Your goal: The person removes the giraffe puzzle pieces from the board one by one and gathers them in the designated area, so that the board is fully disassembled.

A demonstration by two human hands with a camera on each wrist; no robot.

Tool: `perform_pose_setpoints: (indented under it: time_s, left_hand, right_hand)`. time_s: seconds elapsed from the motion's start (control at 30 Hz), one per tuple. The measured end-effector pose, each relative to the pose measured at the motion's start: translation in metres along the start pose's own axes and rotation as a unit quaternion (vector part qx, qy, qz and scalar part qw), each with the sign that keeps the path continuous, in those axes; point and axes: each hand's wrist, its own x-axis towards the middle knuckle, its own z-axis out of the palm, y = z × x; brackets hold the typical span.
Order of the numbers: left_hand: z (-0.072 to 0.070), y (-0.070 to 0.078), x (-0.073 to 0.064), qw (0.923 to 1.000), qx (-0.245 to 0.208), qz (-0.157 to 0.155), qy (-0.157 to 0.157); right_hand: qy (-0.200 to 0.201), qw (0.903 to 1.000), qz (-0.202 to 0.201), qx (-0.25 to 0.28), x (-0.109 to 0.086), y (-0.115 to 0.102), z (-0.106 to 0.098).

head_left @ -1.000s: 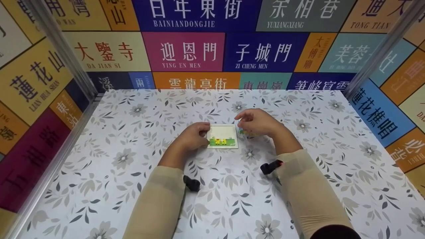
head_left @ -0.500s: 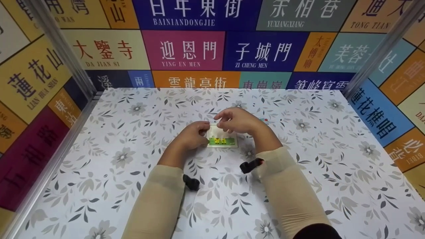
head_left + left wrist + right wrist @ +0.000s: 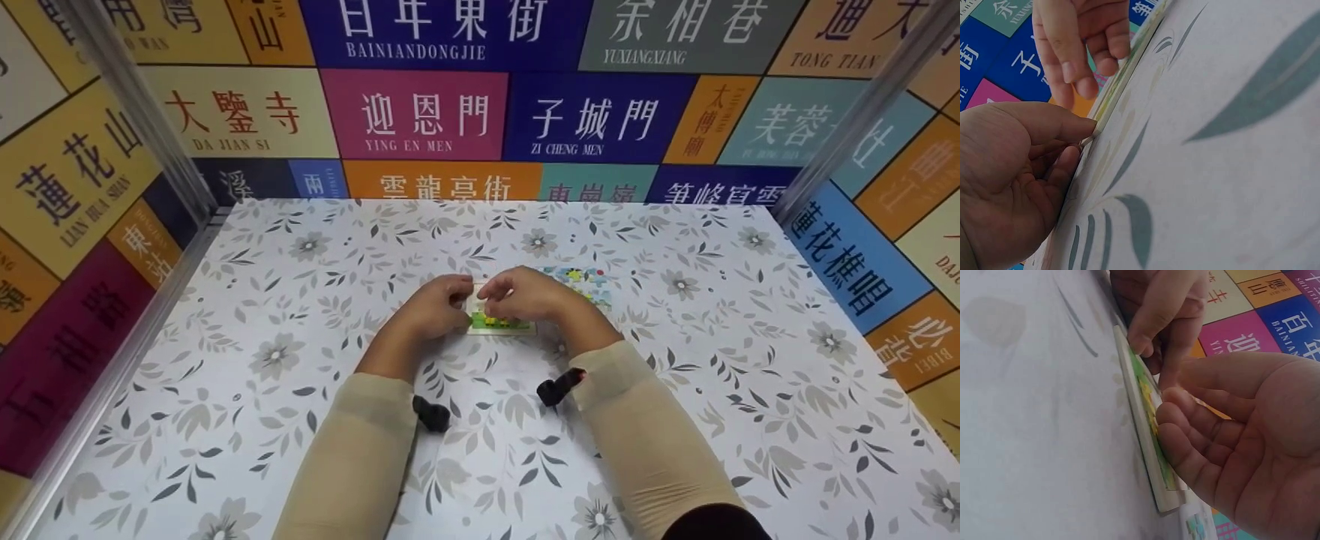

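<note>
Near the head view's centre, the left hand (image 3: pixel 433 306) is pinching the left edge of a puzzle tray (image 3: pixel 501 331), probably light, stiff and best held by its rim; the right hand (image 3: pixel 525 295) is hovering above, its grip unclear; picture pieces (image 3: pixel 591 283) are lying right of centre.

The board (image 3: pixel 517 331), pale-rimmed with a green strip and yellow figures along its near edge, lies flat, partly covered, with blue, yellow and green pieces (image 3: pixel 576 276) beside its right side.
</note>
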Motion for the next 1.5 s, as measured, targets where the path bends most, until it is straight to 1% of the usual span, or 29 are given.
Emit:
perform_pose_setpoints:
  time_s: [0.13, 0.27, 0.37, 0.47, 0.63, 0.83, 1.0, 1.13, 1.27, 1.37, 1.5]
  left_hand:
    - [-0.0002, 0.0000, 0.0002, 1.0000, -0.001, -0.005, -0.006]
    - [0.0002, 0.0003, 0.0009, 1.0000, -0.006, -0.003, -0.003]
    - [0.0000, 0.0009, 0.0007, 1.0000, -0.007, -0.007, 0.001]
    - [-0.0001, 0.0009, 0.0005, 0.9999, -0.008, -0.013, 0.001]
    - [0.0003, 0.0004, 0.0005, 0.9999, -0.008, -0.012, -0.002]
    - [0.0006, -0.0008, 0.0002, 0.9998, -0.018, -0.010, -0.001]
    - [-0.0002, 0.0002, -0.0003, 0.9998, -0.018, -0.006, -0.002]
    - [-0.0003, -0.0004, -0.0002, 0.9999, -0.014, -0.003, -0.003]
    - [-0.0012, -0.0004, -0.0014, 0.9999, -0.008, 0.010, -0.005]
    - [-0.0015, -0.0003, -0.0019, 0.9998, -0.007, 0.016, -0.005]
    - [-0.0009, -0.0009, -0.0008, 0.9998, -0.004, 0.018, -0.001]
  right_hand:
    - [-0.007, 0.9998, 0.002, -0.020, 0.0028, 0.0016, 0.0032]
    - [-0.012, 0.9993, -0.002, -0.036, 0.0040, 0.0004, 0.0048]
    - [-0.012, 0.9989, -0.001, -0.044, 0.0046, -0.0006, 0.0058]
    - [-0.012, 0.9987, 0.003, -0.050, 0.0053, -0.0011, 0.0069]
    - [-0.011, 0.9985, 0.008, -0.054, 0.0068, -0.0008, 0.0094]
    - [-0.010, 0.9990, 0.006, -0.043, 0.0083, -0.0002, 0.0109]
    - [-0.006, 0.9995, 0.003, -0.029, 0.0064, -0.0014, 0.0103]
    - [0.013, 0.9999, 0.004, -0.009, 0.0039, -0.0014, 0.0096]
    - [0.033, 0.9994, -0.012, 0.000, 0.0014, -0.0006, 0.0092]
    - [0.038, 0.9990, -0.022, -0.001, 0.0013, 0.0001, 0.0089]
    - [0.041, 0.9991, -0.012, 0.005, 0.0016, -0.0007, 0.0064]
